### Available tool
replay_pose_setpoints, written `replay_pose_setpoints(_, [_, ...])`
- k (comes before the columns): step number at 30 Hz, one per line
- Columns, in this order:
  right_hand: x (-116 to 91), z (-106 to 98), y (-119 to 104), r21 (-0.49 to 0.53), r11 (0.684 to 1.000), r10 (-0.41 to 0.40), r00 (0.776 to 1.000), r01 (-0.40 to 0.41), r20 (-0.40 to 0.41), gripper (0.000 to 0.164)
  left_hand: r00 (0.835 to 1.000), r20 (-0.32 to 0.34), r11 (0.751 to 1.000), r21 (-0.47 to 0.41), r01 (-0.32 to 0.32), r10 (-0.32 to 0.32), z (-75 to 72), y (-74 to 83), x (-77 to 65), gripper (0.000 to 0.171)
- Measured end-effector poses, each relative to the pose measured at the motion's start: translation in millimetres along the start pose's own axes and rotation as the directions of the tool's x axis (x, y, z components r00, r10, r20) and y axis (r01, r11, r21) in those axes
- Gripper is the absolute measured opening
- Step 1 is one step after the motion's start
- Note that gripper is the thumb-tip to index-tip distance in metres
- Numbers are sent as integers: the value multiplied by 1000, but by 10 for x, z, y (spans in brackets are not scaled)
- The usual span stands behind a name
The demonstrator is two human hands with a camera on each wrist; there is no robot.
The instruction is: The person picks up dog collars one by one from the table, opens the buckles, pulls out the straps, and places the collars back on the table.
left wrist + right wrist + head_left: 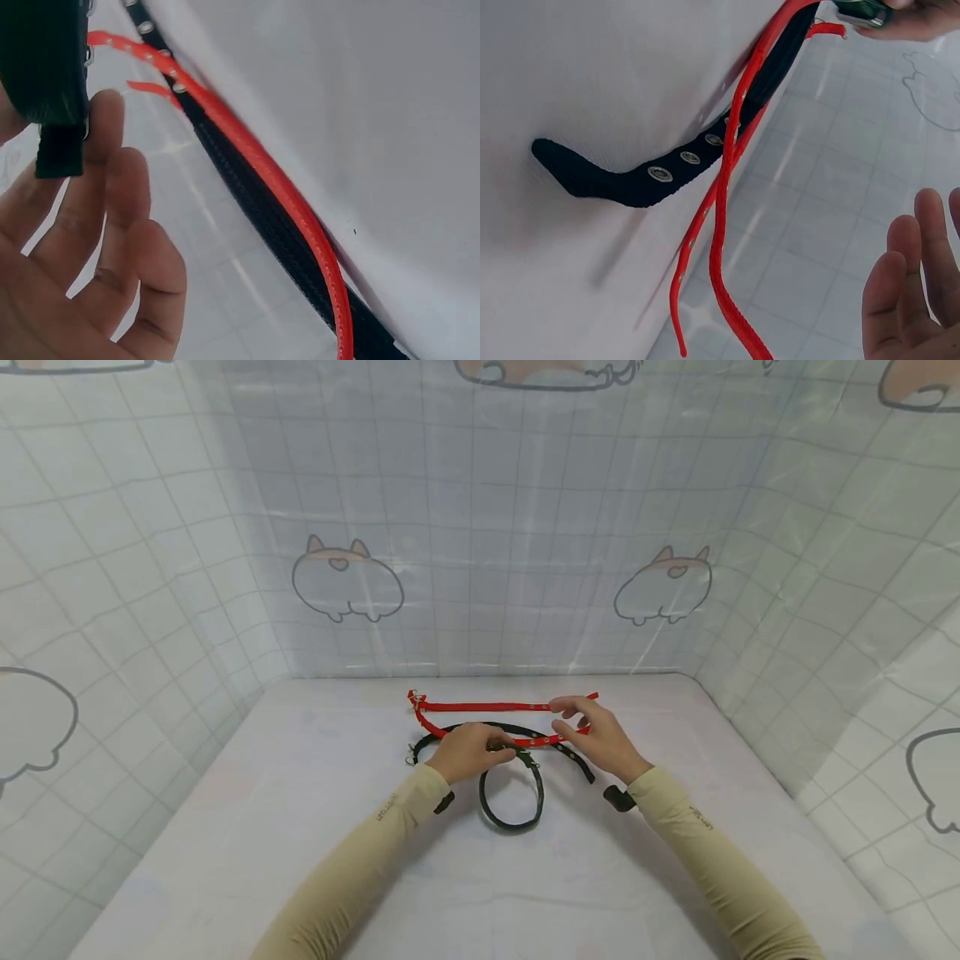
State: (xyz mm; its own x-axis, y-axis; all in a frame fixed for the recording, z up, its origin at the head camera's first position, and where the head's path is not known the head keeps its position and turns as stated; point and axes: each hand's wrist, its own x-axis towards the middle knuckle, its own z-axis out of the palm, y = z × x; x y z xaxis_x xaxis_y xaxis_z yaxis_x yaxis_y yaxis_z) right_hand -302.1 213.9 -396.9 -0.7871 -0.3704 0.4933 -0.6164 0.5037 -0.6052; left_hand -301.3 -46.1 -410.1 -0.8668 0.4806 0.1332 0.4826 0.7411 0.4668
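My left hand (468, 753) pinches a dark green collar (513, 828), fastened in a ring that hangs below its fingertips. In the left wrist view, this collar's band (45, 67) lies against the fingers. Behind it a long black collar (630, 189) with metal eyelets is stretched out unfastened on the table. Red collar straps (480, 707) with eyelets run over and behind the black one; whether they are one collar or two I cannot tell. My right hand (600, 739) hovers over the straps' right ends, fingers apart and loosely bent, holding nothing. Its straight fingers show in the right wrist view.
Metal buckles and rings (417, 700) sit at the red straps' left end. A D-ring (410, 760) is at the black collar's left end. The white table (300, 760) backs onto a gridded curtain (510, 568) with cartoon animals. Black wrist cameras (618, 798) jut below both sleeves.
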Motion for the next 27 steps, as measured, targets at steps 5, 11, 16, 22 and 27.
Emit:
replay_pose_setpoints(5, [-32, 19, -30, 10, 1000, 11, 999, -12, 50, 37, 998, -62, 984, -175, -19, 8, -73, 6, -45, 27])
replay_pose_setpoints(11, [-67, 42, -101, 5, 999, 35, 991, -36, 125, 30, 987, -149, 967, -234, -97, 63, -78, -4, -74, 33])
replay_pose_setpoints(16, [-80, 82, -176, 39, 998, 46, 980, -55, 191, 29, 979, -184, 957, -256, -135, 88, -90, 28, -102, 31])
replay_pose_setpoints(22, [-50, 163, -265, 64, 996, 44, 973, -60, 229, 31, 967, -213, 939, -280, -199, 141, -130, 82, -115, 35])
replay_pose_setpoints(27, [-13, 249, -298, 109, 991, 47, 972, -74, 232, 27, 955, -236, 918, -310, -248, 179, -136, 88, -106, 36])
